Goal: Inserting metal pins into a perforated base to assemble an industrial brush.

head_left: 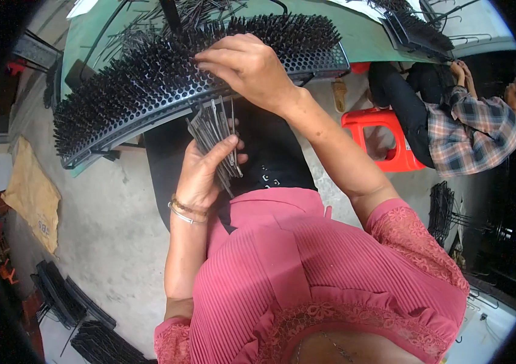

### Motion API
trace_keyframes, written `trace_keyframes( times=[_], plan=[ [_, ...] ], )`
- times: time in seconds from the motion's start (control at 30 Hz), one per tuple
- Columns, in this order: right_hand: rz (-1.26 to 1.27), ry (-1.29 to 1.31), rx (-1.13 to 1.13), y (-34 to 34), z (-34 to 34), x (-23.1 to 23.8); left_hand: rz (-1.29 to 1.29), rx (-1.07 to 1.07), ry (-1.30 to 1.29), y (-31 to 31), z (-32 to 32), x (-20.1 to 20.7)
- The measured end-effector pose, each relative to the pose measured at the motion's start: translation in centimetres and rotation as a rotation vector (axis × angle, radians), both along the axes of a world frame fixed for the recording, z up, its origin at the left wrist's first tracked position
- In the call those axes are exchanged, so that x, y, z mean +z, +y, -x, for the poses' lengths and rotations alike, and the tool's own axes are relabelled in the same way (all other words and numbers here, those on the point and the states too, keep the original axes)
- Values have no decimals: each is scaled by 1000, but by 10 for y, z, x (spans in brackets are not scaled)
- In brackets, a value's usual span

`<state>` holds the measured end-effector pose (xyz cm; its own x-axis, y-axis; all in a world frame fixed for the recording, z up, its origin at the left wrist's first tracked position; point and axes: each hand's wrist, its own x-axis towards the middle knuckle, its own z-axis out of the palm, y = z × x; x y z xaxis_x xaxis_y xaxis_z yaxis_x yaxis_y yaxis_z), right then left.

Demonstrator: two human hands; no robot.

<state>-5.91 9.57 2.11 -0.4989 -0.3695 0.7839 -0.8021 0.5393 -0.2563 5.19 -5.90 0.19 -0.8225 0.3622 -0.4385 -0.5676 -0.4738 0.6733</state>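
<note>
My left hand (204, 167), with bracelets at the wrist, is closed round a bundle of thin dark grey rods (212, 127) over my lap. The rods fan out a little at their upper ends. Beyond it, my right hand (246, 68) reaches over a long black perforated rack (321, 60), its fingertips pinched together among the pieces standing there. Whatever lies between those fingertips is too small to make out. Dense rows of short black pieces (130, 85) stand upright along the rack, while a strip of holes shows bare along its near side.
Loose dark rods (209, 9) lie on the green table (355, 30) behind the rack. To the right, a person in a plaid shirt (473, 130) sits near a red plastic stool (385, 139). Black racks (58, 294) and a tan sack (30, 194) lie on the floor at left.
</note>
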Motion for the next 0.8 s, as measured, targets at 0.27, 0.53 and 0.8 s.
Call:
trace_keyframes(
  times=[0.27,0.53,0.8],
  plan=[
    [136,-567,-17,15,-42,29,-45,79,42,3,0,8],
    [542,-1262,176,25,-55,18,4,36,69,13,0,14],
    [426,-1252,123,37,-54,29,32,-15,48,18,1,9]
  ],
)
